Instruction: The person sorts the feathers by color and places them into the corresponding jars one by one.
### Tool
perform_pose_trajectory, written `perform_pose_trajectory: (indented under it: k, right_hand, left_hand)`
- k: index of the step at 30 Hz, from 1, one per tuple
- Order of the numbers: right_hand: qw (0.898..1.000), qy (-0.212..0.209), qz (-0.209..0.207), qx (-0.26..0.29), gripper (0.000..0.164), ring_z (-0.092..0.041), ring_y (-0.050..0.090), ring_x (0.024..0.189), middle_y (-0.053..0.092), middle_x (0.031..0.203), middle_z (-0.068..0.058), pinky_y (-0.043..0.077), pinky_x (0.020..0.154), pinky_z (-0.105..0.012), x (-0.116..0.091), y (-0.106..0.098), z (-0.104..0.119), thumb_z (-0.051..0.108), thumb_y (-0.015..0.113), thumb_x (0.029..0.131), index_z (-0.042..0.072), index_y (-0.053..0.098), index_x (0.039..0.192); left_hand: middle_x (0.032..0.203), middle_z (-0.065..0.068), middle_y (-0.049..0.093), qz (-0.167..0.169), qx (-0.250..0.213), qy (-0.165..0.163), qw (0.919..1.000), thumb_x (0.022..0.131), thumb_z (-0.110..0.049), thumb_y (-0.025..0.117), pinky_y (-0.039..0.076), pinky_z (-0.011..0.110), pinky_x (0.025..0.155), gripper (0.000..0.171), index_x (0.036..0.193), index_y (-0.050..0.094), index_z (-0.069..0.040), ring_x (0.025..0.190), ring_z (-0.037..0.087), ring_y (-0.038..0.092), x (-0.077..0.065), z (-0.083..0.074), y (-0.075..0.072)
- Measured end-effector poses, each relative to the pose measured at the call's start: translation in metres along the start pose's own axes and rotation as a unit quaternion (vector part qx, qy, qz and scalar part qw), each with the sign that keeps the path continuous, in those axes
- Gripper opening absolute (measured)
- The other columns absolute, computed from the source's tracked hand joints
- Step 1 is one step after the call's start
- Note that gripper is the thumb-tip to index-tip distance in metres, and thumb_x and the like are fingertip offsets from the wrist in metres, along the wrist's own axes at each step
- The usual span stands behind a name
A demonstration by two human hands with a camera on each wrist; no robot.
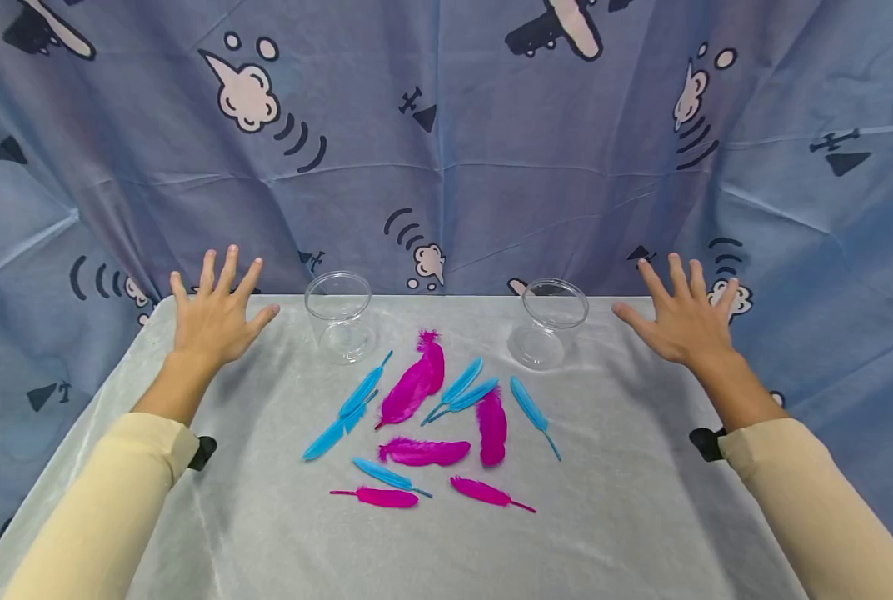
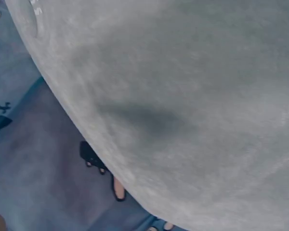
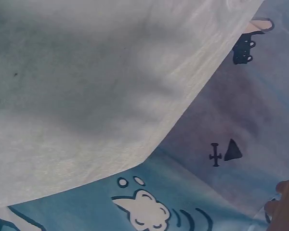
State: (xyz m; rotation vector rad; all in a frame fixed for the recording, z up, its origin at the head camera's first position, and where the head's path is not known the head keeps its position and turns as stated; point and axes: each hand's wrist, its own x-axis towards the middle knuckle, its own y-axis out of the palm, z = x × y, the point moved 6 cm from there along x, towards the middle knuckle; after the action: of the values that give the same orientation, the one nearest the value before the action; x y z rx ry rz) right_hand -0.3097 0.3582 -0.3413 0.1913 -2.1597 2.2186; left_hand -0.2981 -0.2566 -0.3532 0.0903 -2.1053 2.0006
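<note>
My left hand (image 1: 217, 325) is held over the table's left side, fingers spread and holding nothing. Over the right side my right hand (image 1: 685, 325) is spread the same way, also holding nothing. Nearest to the left hand stands a clear plastic cup (image 1: 345, 321); a second clear cup (image 1: 540, 337) stands nearer the right hand. Between and in front of the cups lie several magenta feathers, a large one (image 1: 416, 383) among them, and several blue feathers, one (image 1: 529, 404) off to the right. Only a sliver of the right hand (image 3: 285, 207) shows in the right wrist view.
A pale grey cloth covers the table (image 1: 604, 517). Behind and beside it hangs a blue curtain (image 1: 491, 208) printed with planes and clouds. The table's edge (image 2: 82, 130) runs diagonally through the left wrist view.
</note>
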Motion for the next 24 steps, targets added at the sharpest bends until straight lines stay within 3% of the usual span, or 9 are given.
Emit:
perform_pose_trajectory:
  k: [8,13,19,24]
  right_hand:
    - [1.000,-0.021,-0.009,0.009,0.088,-0.049,-0.005,0.148,-0.003,0.164,-0.023,-0.019,0.101,-0.076,-0.004,-0.009,0.019,0.075,0.030,0.094,0.023,0.007,0.161]
    - [0.999,-0.041,-0.012,0.013,0.085,-0.046,-0.006,0.149,-0.001,0.165,-0.021,-0.017,0.104,-0.075,-0.008,-0.014,0.035,0.073,0.030,0.096,0.024,0.008,0.161]
    - [0.996,-0.079,-0.018,0.045,0.082,-0.046,0.001,0.149,0.004,0.165,-0.021,-0.006,0.105,-0.078,-0.016,-0.024,0.060,0.067,0.037,0.097,0.023,0.011,0.161]
    - [0.982,-0.120,-0.015,0.148,0.080,-0.044,0.008,0.150,0.005,0.166,-0.016,0.003,0.108,-0.076,-0.024,-0.031,0.080,0.055,0.050,0.098,0.024,0.012,0.161]
  left_hand:
    - [0.166,0.015,0.004,-0.017,-0.002,0.025,0.9995,0.101,-0.054,0.047,-0.006,0.074,0.109,0.076,0.160,0.018,-0.018,0.151,0.039,-0.003,0.004,-0.021,-0.012]
    - [0.166,0.014,0.004,-0.023,-0.028,0.032,0.9988,0.101,-0.055,0.046,-0.005,0.073,0.110,0.075,0.160,0.018,-0.019,0.151,0.038,-0.002,0.007,-0.034,-0.016]
    - [0.167,0.012,0.000,-0.008,-0.098,0.035,0.9946,0.100,-0.063,0.039,-0.002,0.075,0.109,0.079,0.161,0.013,-0.021,0.152,0.037,-0.004,0.012,-0.049,-0.013]
    - [0.166,0.011,-0.007,0.033,-0.192,0.031,0.9803,0.093,-0.064,0.055,0.000,0.074,0.110,0.095,0.161,0.001,-0.026,0.151,0.036,-0.007,0.014,-0.061,-0.003]
